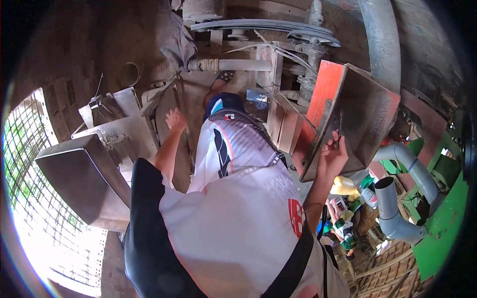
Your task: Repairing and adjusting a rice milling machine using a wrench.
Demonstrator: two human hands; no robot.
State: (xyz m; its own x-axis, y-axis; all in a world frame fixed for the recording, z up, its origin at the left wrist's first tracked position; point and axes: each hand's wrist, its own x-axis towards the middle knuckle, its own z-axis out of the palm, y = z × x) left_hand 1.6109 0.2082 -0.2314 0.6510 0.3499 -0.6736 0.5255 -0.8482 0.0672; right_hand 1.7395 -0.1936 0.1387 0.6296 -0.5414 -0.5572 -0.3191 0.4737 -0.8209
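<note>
My right hand (332, 155) is raised at the mouth of a wide hopper (365, 111) with dusty grey inner walls and an orange-red outer side. Its fingers are bent together around something thin and dark, too small to name. Over on the left, my left hand (175, 119) hangs with its fingers apart and nothing in them. Nearest to it is a dusty upright panel (171, 126) of the machinery. Between my arms my white shirt covers much of the view.
A belt (263, 25) runs round pulleys at the far side, above a shaft (243, 65). A dark metal hopper (82, 176) stands at the left before a mesh window (30, 198). Grey pipes (395, 213) and green machine panels (442, 233) are at right. Other people (343, 228) are at lower right.
</note>
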